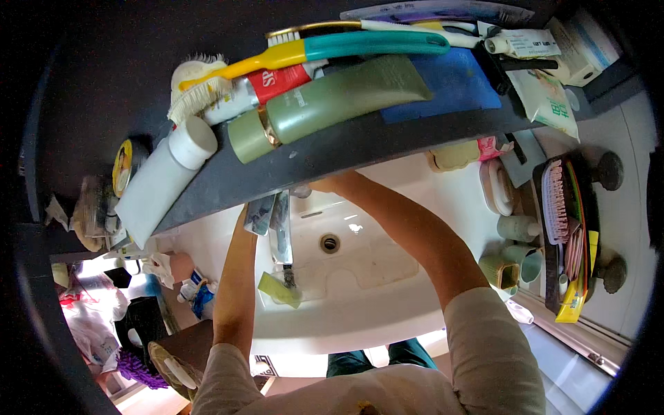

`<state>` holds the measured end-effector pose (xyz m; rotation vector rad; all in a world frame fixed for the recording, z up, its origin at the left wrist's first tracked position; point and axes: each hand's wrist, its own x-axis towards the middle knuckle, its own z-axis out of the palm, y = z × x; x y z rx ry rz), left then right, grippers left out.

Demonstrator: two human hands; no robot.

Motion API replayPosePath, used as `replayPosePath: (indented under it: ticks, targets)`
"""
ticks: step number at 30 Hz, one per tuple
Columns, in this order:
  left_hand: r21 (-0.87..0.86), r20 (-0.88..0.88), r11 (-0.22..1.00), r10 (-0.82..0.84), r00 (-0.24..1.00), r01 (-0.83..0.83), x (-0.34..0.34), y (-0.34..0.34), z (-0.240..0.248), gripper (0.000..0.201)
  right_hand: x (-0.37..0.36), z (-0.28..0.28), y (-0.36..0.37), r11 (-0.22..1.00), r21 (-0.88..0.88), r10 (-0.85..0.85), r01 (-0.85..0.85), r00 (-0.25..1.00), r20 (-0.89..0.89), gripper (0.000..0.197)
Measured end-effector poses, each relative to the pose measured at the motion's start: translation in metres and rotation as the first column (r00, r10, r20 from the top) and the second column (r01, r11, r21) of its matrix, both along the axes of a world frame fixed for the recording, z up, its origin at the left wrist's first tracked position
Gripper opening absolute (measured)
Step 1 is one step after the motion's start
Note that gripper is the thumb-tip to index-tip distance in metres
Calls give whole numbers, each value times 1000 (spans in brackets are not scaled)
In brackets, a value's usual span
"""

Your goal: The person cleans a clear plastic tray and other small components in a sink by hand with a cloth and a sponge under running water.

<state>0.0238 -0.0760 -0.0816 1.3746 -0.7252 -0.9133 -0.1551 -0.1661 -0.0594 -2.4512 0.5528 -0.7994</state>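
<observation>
white ceramic, the sink spreads below a dark shelf, and both arms reach under the shelf's front edge toward the sink's far side. the metal faucet stands there, left of the round drain, with its upper end partly covered by the shelf. just beside it the back of the right hand shows, while its fingers are out of sight, so whether they are wide, narrow or holding something cannot be told. the left hand is hidden by the shelf too; only the left forearm shows, along the faucet's left side, and the state of its fingers cannot be told either. a yellow-green piece lies near the faucet, toward the sink's left edge. to work well here, it seems best to keep the wrists low, beneath the shelf's front edge, where a green tube lies and a white bottle sits toward the left corner; a raised arm might bump them into the sink. the right elbow is better held in from the cups by the sink's right edge, with both hands meeting over the sink so that drips fall inside.
</observation>
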Motion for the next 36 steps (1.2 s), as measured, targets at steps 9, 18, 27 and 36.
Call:
replayPosePath:
  ticks: [9, 18, 27, 36]
  targets:
    - [156, -299, 918, -307, 903, 364, -22, -30, 39, 33, -51, -14, -26, 994, -109, -26, -16, 931, -364, 28]
    - [195, -474, 968, -45, 880, 155, -18, 88, 30, 45, -163, -8, -49, 833, -271, -540, 483, 597, -594, 36]
    - [318, -392, 940, 246, 886, -120, -29, 221, -8, 38, -153, -28, -37, 594, -113, -797, 796, 602, 51, 29]
    - [384, -450, 918, 281, 848, -100, -88, 202, 5, 18, -37, -29, 23, 740, -41, -656, 671, 734, 173, 25]
